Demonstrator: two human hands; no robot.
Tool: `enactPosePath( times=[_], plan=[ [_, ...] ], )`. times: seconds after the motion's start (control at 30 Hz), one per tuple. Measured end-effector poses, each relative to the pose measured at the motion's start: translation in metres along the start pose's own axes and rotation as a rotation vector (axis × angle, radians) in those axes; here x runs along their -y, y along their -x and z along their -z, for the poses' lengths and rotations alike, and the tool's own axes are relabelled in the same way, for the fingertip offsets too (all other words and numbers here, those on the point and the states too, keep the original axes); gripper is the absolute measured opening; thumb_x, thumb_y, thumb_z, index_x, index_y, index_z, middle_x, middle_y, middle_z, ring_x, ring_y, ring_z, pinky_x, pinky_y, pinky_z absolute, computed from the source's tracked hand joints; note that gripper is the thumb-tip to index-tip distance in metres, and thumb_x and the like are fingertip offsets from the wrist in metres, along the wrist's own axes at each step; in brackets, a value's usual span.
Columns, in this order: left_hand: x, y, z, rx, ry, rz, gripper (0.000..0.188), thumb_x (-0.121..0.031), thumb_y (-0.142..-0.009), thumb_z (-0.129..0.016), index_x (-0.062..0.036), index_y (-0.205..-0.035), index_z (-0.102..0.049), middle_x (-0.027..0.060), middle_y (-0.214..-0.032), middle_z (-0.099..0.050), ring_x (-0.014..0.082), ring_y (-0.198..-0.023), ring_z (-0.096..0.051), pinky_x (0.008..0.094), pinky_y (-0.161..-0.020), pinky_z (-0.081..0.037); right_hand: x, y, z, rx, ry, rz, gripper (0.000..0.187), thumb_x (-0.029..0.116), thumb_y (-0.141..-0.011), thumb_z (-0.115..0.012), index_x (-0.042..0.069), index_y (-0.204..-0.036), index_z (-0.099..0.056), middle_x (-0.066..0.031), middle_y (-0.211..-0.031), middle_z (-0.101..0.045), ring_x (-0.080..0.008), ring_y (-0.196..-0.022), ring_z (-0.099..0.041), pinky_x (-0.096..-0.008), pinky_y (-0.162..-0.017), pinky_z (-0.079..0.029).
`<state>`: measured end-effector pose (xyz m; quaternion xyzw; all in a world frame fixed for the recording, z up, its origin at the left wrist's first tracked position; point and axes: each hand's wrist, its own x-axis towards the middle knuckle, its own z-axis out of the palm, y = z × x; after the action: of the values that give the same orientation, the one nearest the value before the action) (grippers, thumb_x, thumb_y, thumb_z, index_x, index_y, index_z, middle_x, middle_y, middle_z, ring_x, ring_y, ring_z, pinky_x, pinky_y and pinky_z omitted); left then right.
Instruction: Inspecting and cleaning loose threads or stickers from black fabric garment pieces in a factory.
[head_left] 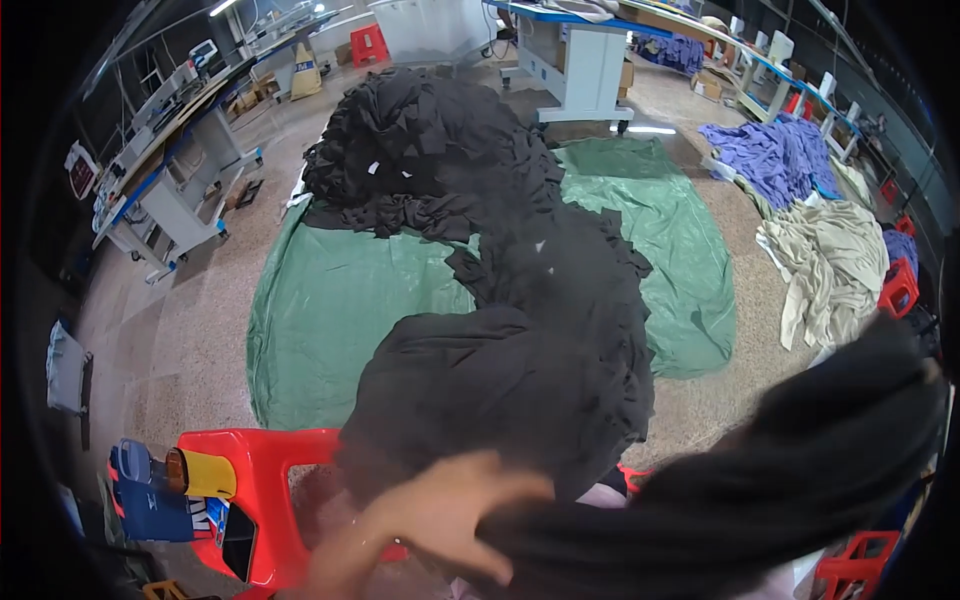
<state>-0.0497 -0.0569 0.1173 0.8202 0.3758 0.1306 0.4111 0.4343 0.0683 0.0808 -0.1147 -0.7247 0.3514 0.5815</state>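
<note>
My left hand (450, 510) reaches in from the lower edge, its fingers and thumb spread apart at the near end of a raised length of black cloth (740, 470). That cloth is smeared by motion and slants up to the right. At its upper right end shows a small skin-coloured patch, perhaps my right hand (932, 371); its fingers cannot be made out. Just beyond my left hand lies a big heap of black fabric (500, 390), which winds away over a green plastic sheet (340, 310). A few small white scraps lie on the heap.
Left of my hand stands a red plastic stool (265, 450) with a yellow cup (207, 473), a phone (238, 543) and a dark blue bag (150, 500). Purple cloth (775, 155) and cream cloth (830, 260) are piled at right. Work tables (585, 80) stand behind.
</note>
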Motion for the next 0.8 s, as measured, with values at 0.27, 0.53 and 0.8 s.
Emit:
enactPosePath(
  times=[0.27, 0.53, 0.8],
  plan=[
    [-0.003, 0.036, 0.024, 0.71, -0.142, 0.513, 0.057, -0.038, -0.064, -0.078, -0.0086, -0.111, -0.063, 0.0172, -0.099, -0.064, 0.0351, -0.098, -0.061, 0.0469, -0.082, -0.046, -0.04, -0.179, -0.099, -0.083, 0.203, -0.683, 0.037, 0.017, -0.082, -0.069, -0.003, -0.112, -0.06, -0.0129, -0.113, -0.057, -0.0209, -0.104, -0.057, -0.0302, -0.09, -0.046],
    [0.01, 0.0, 0.301, -1.541, -1.551, 0.359, 0.074, -0.022, -0.077, -0.074, -0.0245, -0.143, -0.038, 0.0168, -0.144, -0.04, 0.0333, -0.132, -0.04, 0.0511, -0.106, -0.033, -0.152, -0.366, -0.199, -0.103, 0.298, -0.18, 0.089, 0.038, -0.075, -0.079, 0.002, -0.141, -0.031, -0.0196, -0.106, -0.064, -0.0225, -0.089, -0.065, -0.0347, -0.078, -0.052],
    [0.046, -0.033, 0.101, -0.869, -0.656, 0.245, 0.022, -0.014, -0.083, -0.068, -0.0024, -0.102, -0.068, 0.0156, -0.105, -0.068, 0.031, -0.098, -0.064, 0.0381, -0.087, -0.049, -0.139, -0.187, -0.209, 0.544, 0.749, 0.001, 0.027, 0.019, -0.08, -0.068, 0.007, -0.103, -0.063, -0.0125, -0.099, -0.063, -0.0324, -0.093, -0.062, -0.0429, -0.077, -0.05]
  ],
)
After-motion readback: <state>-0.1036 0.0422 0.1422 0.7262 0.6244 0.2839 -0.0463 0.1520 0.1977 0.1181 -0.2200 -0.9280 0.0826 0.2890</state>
